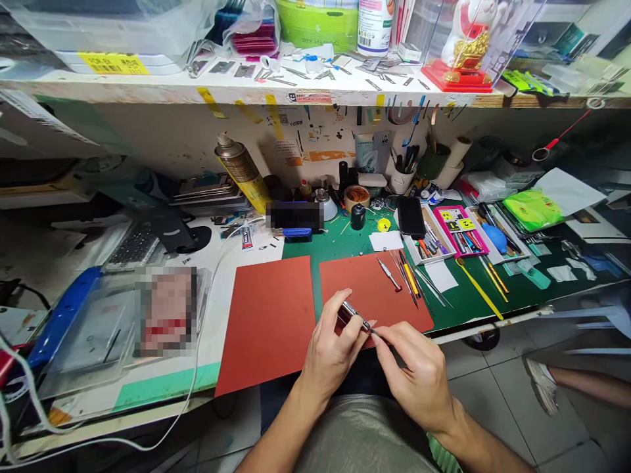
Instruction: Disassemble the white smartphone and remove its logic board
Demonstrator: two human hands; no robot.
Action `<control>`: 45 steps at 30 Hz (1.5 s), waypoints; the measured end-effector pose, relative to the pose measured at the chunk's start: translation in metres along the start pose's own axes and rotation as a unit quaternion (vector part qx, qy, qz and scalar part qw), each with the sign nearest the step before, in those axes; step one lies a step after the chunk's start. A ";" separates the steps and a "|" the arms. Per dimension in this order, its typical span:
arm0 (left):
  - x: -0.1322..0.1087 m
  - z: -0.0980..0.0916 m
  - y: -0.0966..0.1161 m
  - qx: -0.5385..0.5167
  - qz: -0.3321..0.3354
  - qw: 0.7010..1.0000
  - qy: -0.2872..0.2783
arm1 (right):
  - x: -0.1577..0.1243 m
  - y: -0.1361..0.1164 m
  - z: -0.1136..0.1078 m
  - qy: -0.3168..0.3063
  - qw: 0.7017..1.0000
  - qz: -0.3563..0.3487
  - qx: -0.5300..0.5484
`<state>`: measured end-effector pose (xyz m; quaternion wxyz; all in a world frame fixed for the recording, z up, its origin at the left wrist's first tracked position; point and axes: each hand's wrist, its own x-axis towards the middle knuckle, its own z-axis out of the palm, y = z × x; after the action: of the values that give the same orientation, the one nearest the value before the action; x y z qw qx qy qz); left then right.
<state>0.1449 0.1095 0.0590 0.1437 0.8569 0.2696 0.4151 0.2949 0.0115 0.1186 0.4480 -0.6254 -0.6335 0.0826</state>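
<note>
My left hand [331, 338] is closed round a slim dark device [355, 314] with pale print and small metal details along the edge that shows. Its kind is hard to make out. My right hand [417, 364] pinches at the near right end of this device, and whatever lies between the fingertips is hidden. Both hands are above the near edge of a red-brown mat [374, 282]. On that mat lie a silver-and-red precision screwdriver [389, 274], a yellow-and-black pen-like tool [409, 274] and thin pointed tools. Silver tweezers [434, 287] rest just right of them.
Another red-brown mat [271, 315] lies to the left, near a clear plastic tray [93, 355]. Tool boxes [461, 230], a black phone [411, 217] and a yellow brush [478, 287] are at right. A shelf [162, 92] overhangs the back. Someone's shoe [541, 384] shows at right.
</note>
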 end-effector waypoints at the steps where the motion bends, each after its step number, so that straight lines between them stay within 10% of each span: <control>1: 0.000 0.000 0.000 0.000 0.000 1.000 0.001 | 0.000 0.000 0.001 0.000 1.000 0.001 0.001; 14: 0.001 -0.004 -0.001 -0.003 -0.011 1.000 -0.013 | 0.001 0.012 0.004 -0.045 0.981 0.143 0.121; 24: 0.004 -0.008 -0.001 -0.018 -0.042 0.999 0.012 | -0.003 0.001 0.003 0.023 0.995 0.054 0.079; 33: 0.003 -0.010 -0.029 -0.169 -0.095 0.981 0.024 | 0.006 0.091 0.044 -0.049 0.984 0.166 -0.047; 38: 0.003 -0.012 -0.040 -0.318 -0.201 0.926 0.018 | 0.012 0.104 0.047 -0.033 0.984 0.160 -0.065; 41: 0.007 -0.015 -0.036 -0.449 -0.248 0.858 0.018 | 0.014 0.095 0.042 -0.106 0.973 0.181 0.101; 45: 0.012 -0.023 -0.030 -0.622 -0.279 0.732 0.016 | 0.019 0.077 0.052 -0.284 0.848 0.246 0.373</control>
<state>0.1226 0.1414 0.0660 0.7494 0.4561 0.1804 0.4449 0.3190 0.0674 0.0455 0.4132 -0.4955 -0.4804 0.5941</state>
